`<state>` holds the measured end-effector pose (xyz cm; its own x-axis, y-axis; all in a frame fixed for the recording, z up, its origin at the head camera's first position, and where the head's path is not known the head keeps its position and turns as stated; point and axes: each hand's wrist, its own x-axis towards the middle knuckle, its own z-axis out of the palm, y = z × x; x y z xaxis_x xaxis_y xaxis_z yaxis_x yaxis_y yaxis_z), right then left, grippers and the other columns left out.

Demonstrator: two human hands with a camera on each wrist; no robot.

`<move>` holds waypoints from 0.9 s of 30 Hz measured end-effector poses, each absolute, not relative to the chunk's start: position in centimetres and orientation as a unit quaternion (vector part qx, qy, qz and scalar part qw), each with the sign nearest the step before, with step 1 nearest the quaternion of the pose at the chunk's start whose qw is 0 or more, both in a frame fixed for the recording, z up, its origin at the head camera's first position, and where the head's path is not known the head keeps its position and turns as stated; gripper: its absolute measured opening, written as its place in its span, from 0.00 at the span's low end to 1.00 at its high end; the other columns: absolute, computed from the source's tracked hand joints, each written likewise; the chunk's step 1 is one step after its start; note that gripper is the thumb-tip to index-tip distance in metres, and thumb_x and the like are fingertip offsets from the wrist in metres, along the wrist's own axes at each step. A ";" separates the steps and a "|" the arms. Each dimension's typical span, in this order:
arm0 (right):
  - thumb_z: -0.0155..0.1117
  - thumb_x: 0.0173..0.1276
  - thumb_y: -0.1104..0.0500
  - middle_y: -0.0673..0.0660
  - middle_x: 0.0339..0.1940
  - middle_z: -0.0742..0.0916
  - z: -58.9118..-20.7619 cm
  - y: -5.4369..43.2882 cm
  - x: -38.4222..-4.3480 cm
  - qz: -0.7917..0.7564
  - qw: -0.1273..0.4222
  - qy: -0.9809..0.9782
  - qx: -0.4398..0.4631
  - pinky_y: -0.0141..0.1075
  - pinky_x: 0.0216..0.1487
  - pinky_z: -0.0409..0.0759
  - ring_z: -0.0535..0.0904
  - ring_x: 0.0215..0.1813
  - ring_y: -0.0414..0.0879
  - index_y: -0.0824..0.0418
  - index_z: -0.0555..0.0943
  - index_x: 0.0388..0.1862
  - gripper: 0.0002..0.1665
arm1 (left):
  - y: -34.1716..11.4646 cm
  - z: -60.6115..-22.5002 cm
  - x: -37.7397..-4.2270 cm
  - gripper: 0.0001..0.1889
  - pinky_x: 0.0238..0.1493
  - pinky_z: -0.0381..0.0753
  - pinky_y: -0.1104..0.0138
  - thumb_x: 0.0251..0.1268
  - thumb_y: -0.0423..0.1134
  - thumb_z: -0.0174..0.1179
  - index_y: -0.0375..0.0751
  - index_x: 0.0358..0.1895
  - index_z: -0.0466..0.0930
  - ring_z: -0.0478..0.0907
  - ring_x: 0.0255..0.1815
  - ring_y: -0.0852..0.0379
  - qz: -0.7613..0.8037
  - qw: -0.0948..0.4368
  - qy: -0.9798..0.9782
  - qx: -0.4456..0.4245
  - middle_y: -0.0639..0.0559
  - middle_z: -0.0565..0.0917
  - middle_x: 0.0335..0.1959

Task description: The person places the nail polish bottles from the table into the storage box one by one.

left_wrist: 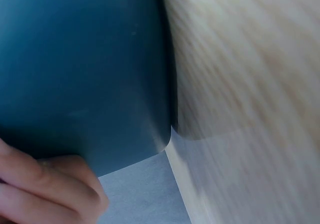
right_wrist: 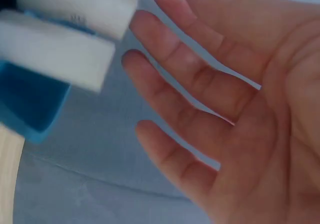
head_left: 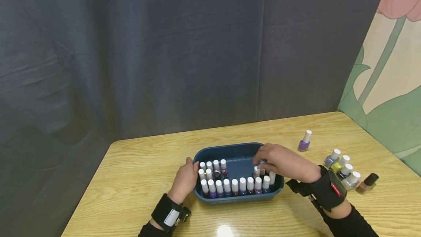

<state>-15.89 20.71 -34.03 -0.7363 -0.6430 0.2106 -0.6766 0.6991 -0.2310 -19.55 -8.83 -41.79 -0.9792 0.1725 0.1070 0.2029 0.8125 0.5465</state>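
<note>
A dark blue oval tub [head_left: 227, 202] stands on the table, holding rows of nail polish bottles [head_left: 242, 184], mostly white-capped. At the tub's left end my left hand [head_left: 183, 179] grips the rim, its fingers [left_wrist: 65, 189] against the outer wall. My right hand [head_left: 284, 160] reaches over the right end, fingertips close to a white-capped bottle [head_left: 256, 171] and partly hiding the bottles there. In the right wrist view, its fingers [right_wrist: 175, 101] are spread and loosely bent beside two white caps [right_wrist: 60, 48], with nothing in the palm.
Right of the tub, a purple nail polish bottle [head_left: 304, 142] stands alone. Nearer the table's right edge are several white-capped bottles [head_left: 343, 167] in a group and a brown one with a black cap [head_left: 367, 183]. A dark curtain [head_left: 184, 65] hangs behind the table [head_left: 131, 185].
</note>
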 end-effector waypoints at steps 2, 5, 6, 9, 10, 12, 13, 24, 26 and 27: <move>0.62 0.61 0.61 0.47 0.37 0.84 -33.8 21.3 -16.1 0.154 0.067 -0.927 0.336 0.34 0.41 0.77 0.79 0.41 0.41 0.53 0.82 0.40 0.08 | -8.8 -41.8 -19.6 0.12 0.22 0.73 0.62 0.72 0.39 0.42 0.30 0.38 0.66 0.78 0.25 0.50 -0.291 0.023 -0.951 -0.098 0.38 0.77 0.23; 0.61 0.62 0.60 0.51 0.37 0.85 -33.5 22.3 -16.5 0.160 0.112 -0.946 0.259 0.39 0.42 0.78 0.80 0.41 0.45 0.57 0.82 0.40 0.08 | -8.9 -41.8 -19.6 0.12 0.22 0.72 0.63 0.72 0.38 0.42 0.30 0.38 0.66 0.77 0.25 0.50 -0.292 0.022 -0.951 -0.098 0.39 0.77 0.23; 0.61 0.62 0.60 0.53 0.37 0.85 -33.4 22.8 -16.6 0.165 0.129 -0.952 0.224 0.42 0.42 0.78 0.81 0.40 0.48 0.58 0.83 0.39 0.07 | -8.8 -41.8 -19.6 0.12 0.22 0.72 0.63 0.72 0.39 0.42 0.30 0.38 0.66 0.77 0.25 0.51 -0.292 0.021 -0.951 -0.097 0.39 0.77 0.23; 0.61 0.62 0.61 0.63 0.37 0.85 -33.2 24.2 -17.0 0.186 0.188 -0.959 0.103 0.49 0.39 0.76 0.80 0.39 0.57 0.66 0.81 0.40 0.10 | -8.9 -41.8 -19.6 0.12 0.22 0.72 0.63 0.72 0.39 0.42 0.30 0.38 0.66 0.77 0.25 0.50 -0.291 0.021 -0.952 -0.098 0.39 0.77 0.23; 0.61 0.62 0.61 0.66 0.37 0.84 -33.3 24.7 -17.1 0.190 0.207 -0.957 0.066 0.51 0.38 0.75 0.79 0.39 0.59 0.68 0.81 0.41 0.12 | -8.9 -41.8 -19.6 0.12 0.22 0.72 0.62 0.72 0.39 0.42 0.30 0.38 0.66 0.78 0.25 0.50 -0.290 0.022 -0.952 -0.098 0.39 0.77 0.22; 0.61 0.61 0.63 0.71 0.39 0.82 -33.5 25.6 -17.2 0.190 0.235 -0.953 0.007 0.54 0.37 0.73 0.76 0.41 0.65 0.72 0.78 0.44 0.15 | -8.9 -41.8 -19.6 0.12 0.22 0.72 0.62 0.72 0.39 0.42 0.30 0.38 0.66 0.77 0.25 0.50 -0.289 0.023 -0.952 -0.098 0.39 0.77 0.22; 0.61 0.60 0.63 0.73 0.40 0.81 -33.7 26.0 -17.3 0.184 0.243 -0.952 -0.017 0.56 0.37 0.73 0.74 0.41 0.68 0.75 0.77 0.45 0.17 | -9.0 -41.8 -19.7 0.11 0.22 0.72 0.62 0.72 0.38 0.42 0.31 0.38 0.65 0.77 0.25 0.50 -0.289 0.025 -0.952 -0.098 0.39 0.76 0.22; 0.56 0.63 0.64 0.81 0.47 0.74 -35.5 27.6 -18.2 0.126 0.112 -0.981 -0.098 0.61 0.37 0.73 0.68 0.44 0.77 0.82 0.70 0.51 0.23 | -9.0 -41.9 -19.7 0.11 0.21 0.72 0.60 0.71 0.38 0.43 0.31 0.35 0.65 0.79 0.25 0.46 -0.289 0.038 -0.951 -0.101 0.39 0.76 0.20; 0.57 0.61 0.66 0.81 0.44 0.75 -35.7 27.7 -18.2 0.129 0.127 -0.979 -0.092 0.60 0.36 0.73 0.70 0.41 0.76 0.82 0.72 0.47 0.20 | -9.0 -41.9 -19.7 0.11 0.22 0.72 0.60 0.71 0.38 0.43 0.31 0.36 0.65 0.79 0.25 0.45 -0.289 0.036 -0.951 -0.099 0.38 0.76 0.21; 0.57 0.59 0.68 0.81 0.41 0.75 -35.8 27.8 -18.2 0.132 0.135 -0.978 -0.088 0.60 0.35 0.73 0.70 0.40 0.76 0.83 0.73 0.45 0.19 | -8.9 -42.0 -19.7 0.11 0.22 0.72 0.60 0.72 0.38 0.43 0.31 0.36 0.65 0.79 0.25 0.45 -0.289 0.034 -0.951 -0.099 0.38 0.77 0.21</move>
<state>-18.20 27.79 -35.75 -0.9484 0.2074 0.2400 0.1363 0.9496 -0.2821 -19.74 -8.94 -41.97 -0.9782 0.1680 0.1224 0.2077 0.8130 0.5440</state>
